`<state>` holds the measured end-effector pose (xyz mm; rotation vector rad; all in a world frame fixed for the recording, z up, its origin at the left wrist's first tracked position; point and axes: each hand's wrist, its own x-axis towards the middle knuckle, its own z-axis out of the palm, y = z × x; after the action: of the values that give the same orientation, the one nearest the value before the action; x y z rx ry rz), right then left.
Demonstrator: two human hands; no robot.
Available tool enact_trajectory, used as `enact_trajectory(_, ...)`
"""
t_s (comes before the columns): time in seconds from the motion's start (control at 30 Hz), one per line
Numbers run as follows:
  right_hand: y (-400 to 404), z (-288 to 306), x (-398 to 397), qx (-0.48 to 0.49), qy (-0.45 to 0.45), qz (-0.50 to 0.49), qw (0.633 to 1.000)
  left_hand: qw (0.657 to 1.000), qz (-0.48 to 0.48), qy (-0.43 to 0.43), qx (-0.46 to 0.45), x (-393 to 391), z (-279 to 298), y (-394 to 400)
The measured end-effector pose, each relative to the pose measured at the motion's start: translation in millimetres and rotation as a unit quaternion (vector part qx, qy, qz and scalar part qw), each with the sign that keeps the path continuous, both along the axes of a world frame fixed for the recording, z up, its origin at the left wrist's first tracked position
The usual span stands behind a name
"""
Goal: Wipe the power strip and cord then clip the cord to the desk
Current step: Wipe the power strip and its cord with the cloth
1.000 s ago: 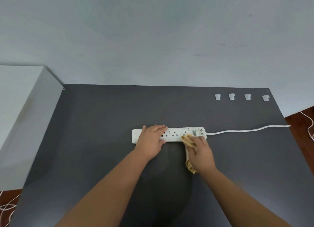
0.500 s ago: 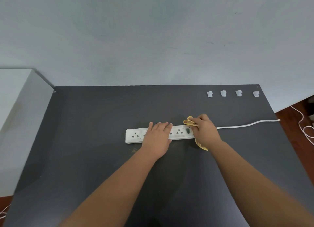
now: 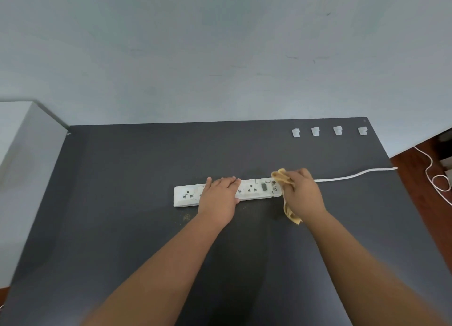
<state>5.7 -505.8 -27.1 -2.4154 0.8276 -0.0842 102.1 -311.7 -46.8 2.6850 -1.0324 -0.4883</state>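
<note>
A white power strip (image 3: 254,190) lies across the middle of the dark desk (image 3: 122,203). My left hand (image 3: 219,198) rests flat on the strip's middle, fingers straight. My right hand (image 3: 302,195) grips a yellow cloth (image 3: 281,176) at the strip's right end, where the cord leaves it. The white cord (image 3: 354,174) runs right from under that hand to the desk's edge. Several white cord clips (image 3: 315,131) sit in a row at the desk's back right.
A pale wall stands right behind the desk. A white cabinet (image 3: 22,154) adjoins the desk's left side. On the wooden floor at the right lies a looped white cable (image 3: 437,181). Some crumbs (image 3: 187,217) lie in front of the strip.
My right hand with the cloth has slid rightward along the strip, from its top near the switch to the right end at the cord. My left hand has shifted a little right along the strip.
</note>
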Motion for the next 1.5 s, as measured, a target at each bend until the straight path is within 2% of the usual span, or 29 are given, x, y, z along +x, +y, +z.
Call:
enact_trajectory(0.1,-1,-9,12,0.005,0.007,-0.004,1.0,1.0,-0.004,-0.002,0.007,-1,2,0)
enact_trajectory(0.27,16,-18,-22,-0.052,0.008,0.108,0.993,1.0,-0.001,0.002,0.009,1,2,1)
enact_trajectory(0.33,24,-16,-38,-0.033,0.012,0.143,0.989,1.0,-0.006,0.0,0.014,2,3,1)
enact_trajectory(0.4,27,-12,-41,0.006,-0.031,0.098,0.995,1.0,-0.008,0.0,0.019,2,3,1)
enact_trajectory(0.5,26,-9,-15,0.009,-0.076,0.009,0.997,1.0,-0.007,0.002,0.017,0,3,1)
enact_trajectory(0.57,34,-8,4,0.006,-0.048,0.022,0.999,1.0,-0.006,0.002,0.016,0,5,0)
enact_trajectory(0.67,58,-13,11,-0.038,0.001,0.111,0.993,1.0,0.0,0.005,0.01,1,6,-1)
enact_trajectory(0.73,63,-15,5,-0.012,0.022,0.143,0.989,1.0,-0.001,0.008,0.007,1,5,1)
enact_trajectory(0.77,61,-12,2,0.02,0.013,0.13,0.991,1.0,-0.002,0.007,0.007,1,4,1)
enact_trajectory(0.83,48,-8,-1,0.069,-0.031,0.039,0.996,1.0,-0.002,0.005,0.008,2,4,1)
enact_trajectory(0.9,34,-8,1,0.067,-0.044,-0.053,0.995,1.0,-0.004,0.003,0.011,1,4,0)
enact_trajectory(0.93,33,-10,1,0.047,-0.03,-0.054,0.997,1.0,-0.006,0.002,0.012,1,3,0)
enact_trajectory(1.03,46,-16,-4,-0.005,0.005,0.058,0.998,1.0,-0.005,-0.001,0.01,1,2,1)
enact_trajectory(1.13,53,-19,-12,-0.002,0.031,0.16,0.987,1.0,-0.001,0.002,0.003,2,2,2)
enact_trajectory(1.2,46,-17,-10,0.012,-0.009,0.109,0.994,1.0,-0.003,0.001,0.005,2,1,2)
enact_trajectory(1.27,33,-15,0,0.031,-0.033,-0.012,0.999,1.0,-0.003,0.001,0.005,2,1,2)
enact_trajectory(1.33,31,-14,11,0.009,0.004,-0.06,0.998,1.0,0.0,0.005,0.0,2,0,1)
enact_trajectory(1.4,43,-13,22,-0.047,0.031,-0.003,0.998,1.0,0.004,0.006,-0.006,1,-1,1)
enact_trajectory(1.5,66,-10,31,-0.077,0.064,0.13,0.986,1.0,0.011,0.006,-0.016,2,-1,1)
